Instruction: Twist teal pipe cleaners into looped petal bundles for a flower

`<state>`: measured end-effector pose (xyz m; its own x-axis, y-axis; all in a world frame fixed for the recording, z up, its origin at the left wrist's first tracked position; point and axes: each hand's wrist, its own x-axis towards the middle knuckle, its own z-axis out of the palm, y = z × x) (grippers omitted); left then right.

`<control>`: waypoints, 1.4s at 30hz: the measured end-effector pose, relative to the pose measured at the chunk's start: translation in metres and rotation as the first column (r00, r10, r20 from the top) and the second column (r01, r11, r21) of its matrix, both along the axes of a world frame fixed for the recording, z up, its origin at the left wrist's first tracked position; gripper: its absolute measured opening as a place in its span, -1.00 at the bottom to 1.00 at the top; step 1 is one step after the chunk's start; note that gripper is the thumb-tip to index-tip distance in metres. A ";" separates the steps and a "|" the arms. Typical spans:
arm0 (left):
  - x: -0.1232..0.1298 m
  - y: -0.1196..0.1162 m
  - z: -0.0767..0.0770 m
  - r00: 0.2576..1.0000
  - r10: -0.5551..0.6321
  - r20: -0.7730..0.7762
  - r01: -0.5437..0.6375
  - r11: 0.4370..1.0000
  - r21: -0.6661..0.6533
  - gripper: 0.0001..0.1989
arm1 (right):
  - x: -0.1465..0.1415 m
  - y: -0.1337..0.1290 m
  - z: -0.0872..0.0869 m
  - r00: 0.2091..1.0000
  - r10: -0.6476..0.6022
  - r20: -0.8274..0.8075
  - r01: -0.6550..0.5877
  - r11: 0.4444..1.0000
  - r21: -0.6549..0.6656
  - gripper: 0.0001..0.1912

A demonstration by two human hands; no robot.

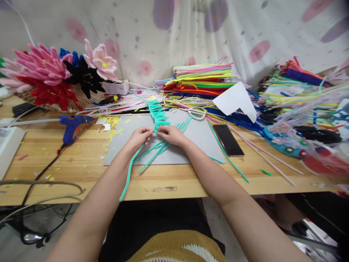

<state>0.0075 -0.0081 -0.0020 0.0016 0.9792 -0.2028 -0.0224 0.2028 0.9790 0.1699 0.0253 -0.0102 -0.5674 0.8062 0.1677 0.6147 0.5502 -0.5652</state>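
Note:
My left hand (142, 137) and my right hand (171, 134) meet over a grey board (196, 145), fingertips pinched close together. Between them is the near end of a fringed strip of turquoise pipe cleaners (157, 112), which stretches away from me. A long turquoise stem (127, 178) hangs from the left fingers past the wrist toward the table's front edge. Beneath the hands several cut turquoise pipe cleaners (152, 158) lie crossed on the board. White-handled scissors (197, 113) rest at the board's far right corner. The exact grip of the fingertips is partly hidden.
A blue glue gun (71, 127) with its cord lies left, near a white power strip (9, 145). Fuzzy flowers (46, 72) stand behind it. A black phone (228, 140) lies right of the board. Bundles of coloured pipe cleaners (203, 78) line the back.

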 end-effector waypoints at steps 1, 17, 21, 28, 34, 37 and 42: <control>0.000 0.000 0.000 1.000 0.002 -0.011 -0.002 1.000 -0.005 -0.90 | 0.000 0.001 -0.001 1.000 0.009 0.001 -0.009 1.000 -0.004 -0.77; 0.004 0.005 -0.003 0.993 0.083 -0.081 -0.088 0.994 -0.067 -0.93 | -0.013 -0.009 0.003 0.983 -0.155 0.095 0.142 0.982 0.127 -0.75; 0.002 0.005 -0.003 0.998 0.051 -0.024 -0.053 0.994 -0.094 -0.95 | -0.015 -0.011 0.002 0.972 -0.196 0.130 0.172 0.969 0.178 -0.76; 0.000 0.006 0.001 0.998 -0.043 0.052 0.048 0.993 -0.109 -0.94 | -0.010 -0.011 0.003 0.970 -0.173 0.171 0.141 0.973 0.183 -0.73; -0.001 0.014 0.001 0.996 -0.088 -0.017 0.086 0.990 -0.111 -0.90 | -0.004 -0.010 0.004 0.975 -0.138 0.173 0.100 0.973 0.209 -0.72; -0.002 0.018 -0.001 0.983 -0.101 -0.151 0.093 0.994 -0.063 -0.86 | -0.004 -0.011 0.005 0.971 -0.135 0.199 0.092 0.973 0.212 -0.72; -0.001 0.019 -0.002 0.958 -0.133 -0.253 0.136 0.991 -0.005 -0.89 | -0.003 -0.009 0.005 0.960 -0.123 0.251 0.072 0.977 0.201 -0.73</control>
